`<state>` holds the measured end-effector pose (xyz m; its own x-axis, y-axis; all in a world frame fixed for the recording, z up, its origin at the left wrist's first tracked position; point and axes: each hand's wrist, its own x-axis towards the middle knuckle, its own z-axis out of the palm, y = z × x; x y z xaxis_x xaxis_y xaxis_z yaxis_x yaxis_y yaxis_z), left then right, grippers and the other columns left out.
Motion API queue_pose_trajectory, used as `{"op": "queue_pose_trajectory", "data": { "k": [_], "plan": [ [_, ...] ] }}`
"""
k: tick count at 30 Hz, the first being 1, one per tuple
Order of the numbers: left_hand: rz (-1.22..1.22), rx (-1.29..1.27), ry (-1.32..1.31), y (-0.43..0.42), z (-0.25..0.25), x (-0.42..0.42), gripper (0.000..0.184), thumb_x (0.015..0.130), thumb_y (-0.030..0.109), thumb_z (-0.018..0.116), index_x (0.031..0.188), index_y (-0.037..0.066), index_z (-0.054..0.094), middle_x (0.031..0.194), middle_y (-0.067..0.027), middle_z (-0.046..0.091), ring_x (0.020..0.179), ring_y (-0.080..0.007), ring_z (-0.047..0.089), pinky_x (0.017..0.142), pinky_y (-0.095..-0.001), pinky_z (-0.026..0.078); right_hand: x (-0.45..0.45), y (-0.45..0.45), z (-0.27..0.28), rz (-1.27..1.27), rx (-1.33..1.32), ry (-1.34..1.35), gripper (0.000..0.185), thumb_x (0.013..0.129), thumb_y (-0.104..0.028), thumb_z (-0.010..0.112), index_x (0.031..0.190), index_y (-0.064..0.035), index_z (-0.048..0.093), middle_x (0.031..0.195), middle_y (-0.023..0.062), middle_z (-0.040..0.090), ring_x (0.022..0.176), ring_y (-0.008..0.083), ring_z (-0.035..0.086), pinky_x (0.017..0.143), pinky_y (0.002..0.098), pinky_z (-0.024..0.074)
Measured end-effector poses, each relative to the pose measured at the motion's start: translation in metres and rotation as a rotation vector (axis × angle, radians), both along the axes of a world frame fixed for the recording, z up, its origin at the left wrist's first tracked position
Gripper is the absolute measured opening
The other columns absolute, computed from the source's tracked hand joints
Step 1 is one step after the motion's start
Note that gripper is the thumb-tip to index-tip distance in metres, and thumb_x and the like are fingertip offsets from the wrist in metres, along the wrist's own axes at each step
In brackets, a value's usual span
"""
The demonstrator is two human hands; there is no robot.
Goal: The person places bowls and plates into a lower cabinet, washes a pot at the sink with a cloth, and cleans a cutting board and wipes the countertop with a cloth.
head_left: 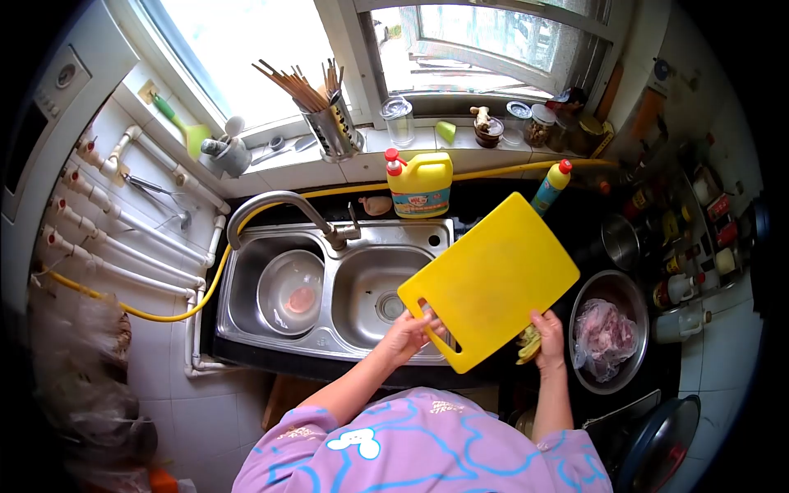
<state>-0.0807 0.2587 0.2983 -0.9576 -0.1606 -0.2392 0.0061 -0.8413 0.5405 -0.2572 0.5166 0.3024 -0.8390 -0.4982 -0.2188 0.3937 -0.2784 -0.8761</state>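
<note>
A yellow cutting board [493, 279] is held up at a tilt over the right edge of the sink and the dark counter. My left hand [408, 335] grips its lower left corner, with fingers at the handle slot. At the board's lower right edge is my right hand [546, 338], closed on a crumpled yellow-green cloth [528, 345] and touching the board. The double steel sink [370, 287] lies to the left, with a metal bowl [275, 283] holding something pink in its left basin.
A steel bowl [582, 380] with bagged meat [606, 333] stands right of my right hand. Behind the sink are the faucet [283, 199], a yellow jug [421, 185] and a squeeze bottle [551, 187]. A pot lid [660, 448] is at the lower right.
</note>
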Motion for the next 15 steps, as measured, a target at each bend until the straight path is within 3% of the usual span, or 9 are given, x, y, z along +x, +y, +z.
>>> {"op": "queue_pose_trajectory", "data": {
  "k": [3, 4, 6, 7, 12, 15],
  "plan": [
    [-0.004, -0.065, -0.122, -0.025, 0.009, -0.001, 0.055, 0.093, 0.022, 0.059, 0.141, 0.009, 0.036, 0.127, -0.0062, 0.055, 0.114, -0.0207, 0.057, 0.096, -0.0356, 0.045, -0.03, 0.011, 0.032, 0.088, 0.071, 0.072, 0.02, 0.093, -0.008, 0.056, 0.11, 0.0018, 0.061, 0.099, 0.0066, 0.067, 0.086, 0.014, 0.064, 0.077, 0.0251, 0.0497],
    [-0.008, -0.066, -0.121, -0.027, 0.006, -0.004, 0.055, 0.093, 0.022, 0.059, 0.141, 0.009, 0.036, 0.127, -0.0062, 0.055, 0.114, -0.0207, 0.057, 0.096, -0.0356, 0.045, -0.04, 0.009, 0.039, 0.094, 0.089, 0.101, 0.02, 0.093, -0.008, 0.055, 0.109, 0.0024, 0.061, 0.1, 0.0068, 0.066, 0.087, 0.0139, 0.064, 0.077, 0.025, 0.0494],
    [-0.292, -0.365, -0.259, -0.022, 0.009, -0.01, 0.049, 0.093, 0.025, 0.06, 0.137, 0.009, 0.044, 0.121, -0.0047, 0.058, 0.11, -0.0175, 0.058, 0.095, -0.0345, 0.045, -0.056, 0.007, 0.05, 0.182, 0.151, 0.098, 0.021, 0.093, -0.009, 0.055, 0.11, 0.0037, 0.06, 0.101, 0.0069, 0.066, 0.088, 0.0145, 0.064, 0.078, 0.0258, 0.0495],
    [-0.417, -0.521, -0.277, -0.016, 0.012, -0.011, 0.041, 0.096, 0.022, 0.054, 0.133, 0.006, 0.048, 0.122, -0.0055, 0.059, 0.112, -0.0175, 0.056, 0.094, -0.0346, 0.045, -0.063, 0.008, 0.05, 0.223, 0.218, 0.113, 0.022, 0.093, -0.009, 0.055, 0.11, 0.0039, 0.06, 0.1, 0.0073, 0.066, 0.087, 0.0146, 0.064, 0.078, 0.026, 0.0498],
    [-0.434, -0.485, -0.309, 0.003, -0.016, -0.016, 0.037, 0.097, 0.015, 0.051, 0.132, 0.005, 0.05, 0.121, -0.0052, 0.06, 0.111, -0.0164, 0.056, 0.095, -0.0331, 0.043, -0.079, 0.0, 0.023, 0.25, 0.415, 0.098, 0.021, 0.092, -0.013, 0.059, 0.105, 0.0038, 0.063, 0.095, 0.0073, 0.067, 0.083, 0.0142, 0.064, 0.075, 0.0267, 0.05],
    [-0.419, -0.457, -0.308, 0.003, -0.024, -0.017, 0.036, 0.096, 0.01, 0.05, 0.131, 0.002, 0.05, 0.124, -0.008, 0.059, 0.111, -0.0192, 0.057, 0.095, -0.0345, 0.044, -0.075, 0.003, -0.013, 0.147, 0.708, 0.313, 0.024, 0.089, -0.017, 0.062, 0.099, 0.0046, 0.065, 0.091, 0.0128, 0.068, 0.081, 0.0181, 0.065, 0.074, 0.0303, 0.0493]
  ]
}}
